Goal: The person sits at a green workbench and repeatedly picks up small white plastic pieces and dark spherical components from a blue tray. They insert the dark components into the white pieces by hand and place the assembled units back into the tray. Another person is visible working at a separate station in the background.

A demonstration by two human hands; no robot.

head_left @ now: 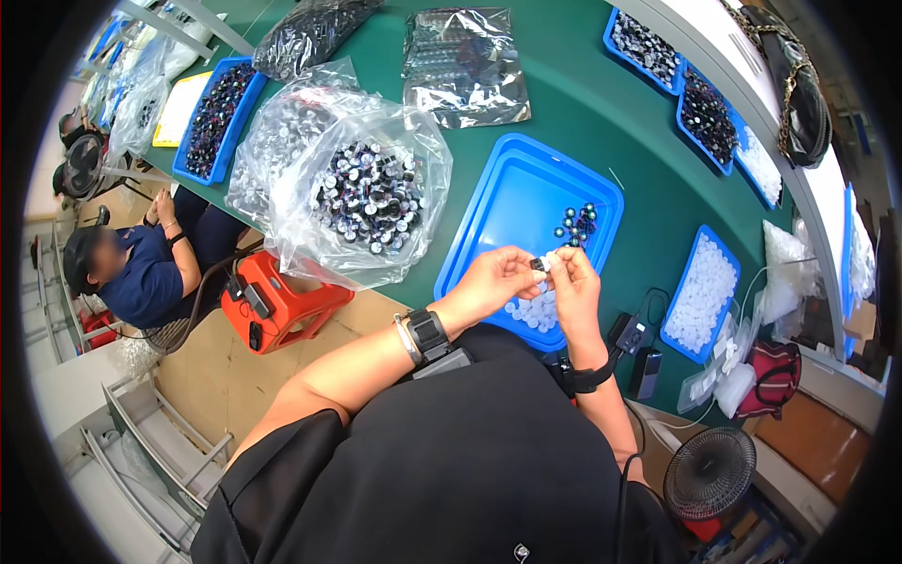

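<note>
Over the blue tray (498,202) my two hands meet, fingertips pinched together. My left hand (496,285) grips a small black part (538,265). Right against it, my right hand (575,293) pinches a small white piece (551,258); whether the two pieces are joined I cannot tell. A cluster of dark, shiny round parts (576,226) lies in the tray's far right corner. Below my hands, at the near end of the tray, are several translucent white caps (536,312), partly hidden by my fingers and wrist.
Left of the tray sits an open clear bag (371,197) of black-and-white parts. A dark bag (465,70) lies behind. A blue tray of white pieces (700,291) stands right, beside a small black device (645,372) and cables. A seated person (141,268) is at left near a red stool (282,301).
</note>
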